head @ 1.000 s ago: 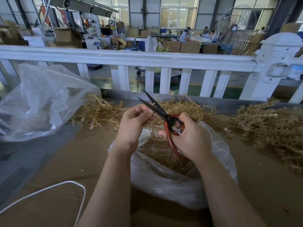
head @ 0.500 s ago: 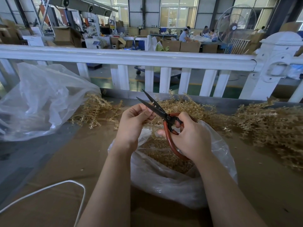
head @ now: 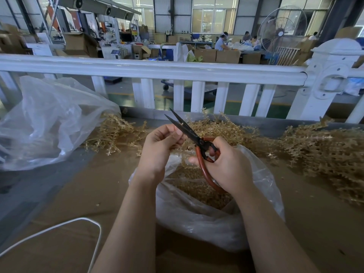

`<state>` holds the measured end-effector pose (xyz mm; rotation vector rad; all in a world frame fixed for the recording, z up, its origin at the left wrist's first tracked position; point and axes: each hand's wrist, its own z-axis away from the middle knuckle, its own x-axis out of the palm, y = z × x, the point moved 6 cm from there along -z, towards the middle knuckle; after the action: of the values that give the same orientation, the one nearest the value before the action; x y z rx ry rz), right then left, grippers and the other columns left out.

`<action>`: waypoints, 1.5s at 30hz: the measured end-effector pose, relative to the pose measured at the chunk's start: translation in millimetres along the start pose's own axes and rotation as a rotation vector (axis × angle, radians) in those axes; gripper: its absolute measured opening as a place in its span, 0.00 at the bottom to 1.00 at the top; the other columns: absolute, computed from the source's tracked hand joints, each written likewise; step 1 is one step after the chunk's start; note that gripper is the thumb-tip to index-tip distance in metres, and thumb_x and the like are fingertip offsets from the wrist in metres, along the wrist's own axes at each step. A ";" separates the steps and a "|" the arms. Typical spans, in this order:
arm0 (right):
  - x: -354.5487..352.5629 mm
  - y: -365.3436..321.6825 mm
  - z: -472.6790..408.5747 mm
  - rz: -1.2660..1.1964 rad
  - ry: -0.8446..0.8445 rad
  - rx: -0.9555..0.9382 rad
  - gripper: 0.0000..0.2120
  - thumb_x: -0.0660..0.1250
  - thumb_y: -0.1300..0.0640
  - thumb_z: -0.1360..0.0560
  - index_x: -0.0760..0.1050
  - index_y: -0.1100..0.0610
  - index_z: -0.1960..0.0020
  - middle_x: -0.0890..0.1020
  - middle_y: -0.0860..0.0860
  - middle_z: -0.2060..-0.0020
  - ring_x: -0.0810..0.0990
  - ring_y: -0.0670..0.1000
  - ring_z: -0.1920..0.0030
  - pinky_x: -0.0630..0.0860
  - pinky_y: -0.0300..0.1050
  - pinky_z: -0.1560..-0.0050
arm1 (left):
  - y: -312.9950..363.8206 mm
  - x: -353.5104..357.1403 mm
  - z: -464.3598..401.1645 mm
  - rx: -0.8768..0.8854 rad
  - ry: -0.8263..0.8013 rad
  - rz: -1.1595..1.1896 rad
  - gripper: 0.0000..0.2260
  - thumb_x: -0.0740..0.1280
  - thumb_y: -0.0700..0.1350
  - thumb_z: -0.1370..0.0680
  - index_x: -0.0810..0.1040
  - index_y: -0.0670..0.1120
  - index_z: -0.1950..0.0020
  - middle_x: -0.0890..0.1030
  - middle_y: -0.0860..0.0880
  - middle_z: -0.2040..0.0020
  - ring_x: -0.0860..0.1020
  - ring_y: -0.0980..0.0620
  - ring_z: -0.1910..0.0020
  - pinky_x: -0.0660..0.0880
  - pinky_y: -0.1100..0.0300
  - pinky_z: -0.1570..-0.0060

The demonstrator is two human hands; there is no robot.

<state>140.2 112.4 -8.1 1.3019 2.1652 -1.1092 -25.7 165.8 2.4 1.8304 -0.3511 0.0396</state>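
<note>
My right hand (head: 226, 166) grips black-bladed scissors (head: 189, 133) by their red-orange handles, blades parted and pointing up and left. My left hand (head: 159, 148) pinches a thin golden plastic sprig, mostly hidden by the fingers, right against the blades. Both hands hover over an open clear plastic bag (head: 206, 217) holding many small golden cut pieces (head: 195, 186). The bag sits on a brown cardboard-covered table (head: 82, 194).
Piles of golden plastic branches lie behind the hands (head: 216, 127), at the left (head: 114, 134) and at the right (head: 325, 154). A crumpled clear bag (head: 45, 123) lies far left. A white cord (head: 59, 227) loops near the front. A white railing (head: 157, 69) borders the table's far side.
Both hands and the scissors stay almost where they were; the blades remain parted and the left fingers shift only slightly at the blades.
</note>
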 end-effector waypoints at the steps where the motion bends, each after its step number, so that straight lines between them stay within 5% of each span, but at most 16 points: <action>1: 0.3 0.1 -0.1 0.007 -0.003 0.000 0.29 0.62 0.22 0.35 0.67 0.49 0.59 0.72 0.40 0.74 0.71 0.38 0.74 0.62 0.30 0.74 | 0.2 0.1 0.3 0.006 -0.003 -0.009 0.03 0.64 0.34 0.21 0.77 0.37 0.52 0.78 0.46 0.62 0.75 0.54 0.63 0.74 0.65 0.58; 5: -0.9 0.5 -0.2 0.011 0.005 0.017 0.31 0.60 0.21 0.36 0.68 0.49 0.58 0.73 0.40 0.73 0.72 0.37 0.74 0.62 0.31 0.74 | 2.8 4.3 2.1 0.052 -0.016 -0.076 0.06 0.63 0.33 0.20 0.75 0.30 0.47 0.78 0.45 0.60 0.76 0.56 0.63 0.75 0.66 0.57; 10: -0.8 2.0 -1.4 0.013 0.000 0.040 0.36 0.52 0.15 0.39 0.67 0.48 0.57 0.74 0.42 0.73 0.73 0.39 0.73 0.63 0.34 0.74 | 9.1 9.9 5.4 0.080 -0.027 -0.136 0.05 0.63 0.35 0.19 0.77 0.41 0.53 0.78 0.48 0.61 0.75 0.54 0.61 0.75 0.65 0.58; 14: 0.0 1.9 -1.6 0.005 0.001 0.042 0.38 0.49 0.14 0.40 0.67 0.48 0.57 0.75 0.41 0.72 0.74 0.39 0.72 0.66 0.34 0.74 | 9.4 9.5 5.4 0.093 -0.049 -0.153 0.04 0.63 0.35 0.19 0.76 0.35 0.49 0.76 0.46 0.61 0.74 0.53 0.61 0.75 0.64 0.56; 19: 1.2 2.4 -2.1 -0.031 -0.019 0.047 0.36 0.53 0.15 0.40 0.67 0.48 0.56 0.76 0.41 0.70 0.75 0.39 0.71 0.67 0.35 0.72 | 9.3 11.3 3.8 0.105 -0.073 -0.161 0.07 0.63 0.33 0.20 0.72 0.28 0.48 0.73 0.41 0.59 0.73 0.53 0.61 0.74 0.64 0.56; 32: -0.8 3.2 -0.6 -0.032 0.026 0.037 0.31 0.61 0.19 0.38 0.66 0.48 0.60 0.75 0.42 0.73 0.74 0.39 0.74 0.64 0.34 0.75 | 7.5 11.9 4.5 0.068 -0.058 -0.121 0.07 0.61 0.32 0.19 0.70 0.27 0.49 0.72 0.40 0.59 0.72 0.53 0.63 0.73 0.65 0.58; 38: 1.0 5.2 -1.0 -0.033 0.018 0.050 0.30 0.63 0.21 0.38 0.67 0.48 0.60 0.74 0.41 0.72 0.74 0.39 0.73 0.63 0.32 0.74 | 10.0 11.8 5.9 0.040 -0.053 -0.077 0.02 0.62 0.35 0.19 0.74 0.38 0.51 0.76 0.42 0.59 0.75 0.54 0.62 0.75 0.66 0.58; 42: 3.9 8.7 -2.3 -0.209 -0.044 0.172 0.30 0.65 0.20 0.40 0.68 0.47 0.60 0.78 0.41 0.67 0.78 0.41 0.67 0.69 0.32 0.71 | 6.3 6.0 2.8 -0.010 0.000 -0.041 0.03 0.63 0.36 0.19 0.76 0.41 0.52 0.78 0.47 0.62 0.76 0.54 0.64 0.74 0.64 0.60; 45: 7.7 9.3 -4.6 -0.427 -0.107 0.266 0.24 0.71 0.28 0.36 0.74 0.48 0.56 0.81 0.38 0.64 0.81 0.40 0.65 0.73 0.32 0.68 | 1.2 2.7 2.3 -0.064 0.027 -0.039 0.04 0.64 0.36 0.20 0.77 0.41 0.52 0.78 0.47 0.63 0.75 0.54 0.66 0.74 0.62 0.62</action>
<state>144.8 122.7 -14.4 0.8657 2.3357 -1.6373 -23.8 162.8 3.4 1.7713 -0.2941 0.0261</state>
